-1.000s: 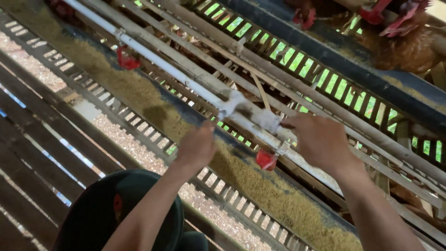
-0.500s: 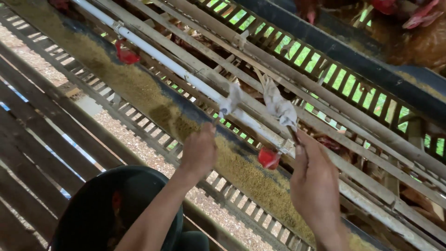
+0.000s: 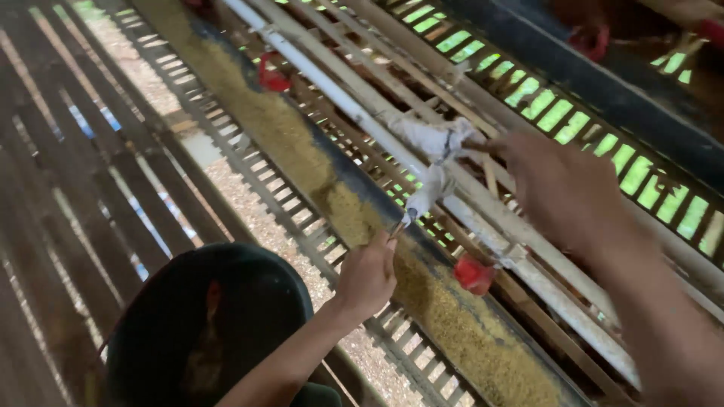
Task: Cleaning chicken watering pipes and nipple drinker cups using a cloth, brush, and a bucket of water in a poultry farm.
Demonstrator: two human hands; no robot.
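A white cloth strip (image 3: 440, 154) is wrapped around the long white pipe (image 3: 332, 94) that runs above the feed trough (image 3: 354, 207). My left hand (image 3: 367, 276) is below the pipe over the trough, fingers closed on the strip's lower end. My right hand (image 3: 562, 188), blurred, is to the right of the wrap and pinches the strip's upper end beside the pipe. A dark round bucket (image 3: 207, 324) hangs at my left forearm.
Red drinker cups (image 3: 473, 273) (image 3: 273, 75) hang under the pipe. Yellow-brown feed fills the trough. A wire cage front (image 3: 558, 113) runs behind the pipe, with hens dimly seen at the upper right. Slatted flooring (image 3: 83, 173) lies to the left.
My right hand has risen from below the pipe to the right of the wrap. The strip's ends, loose before, are now pulled taut between both hands.
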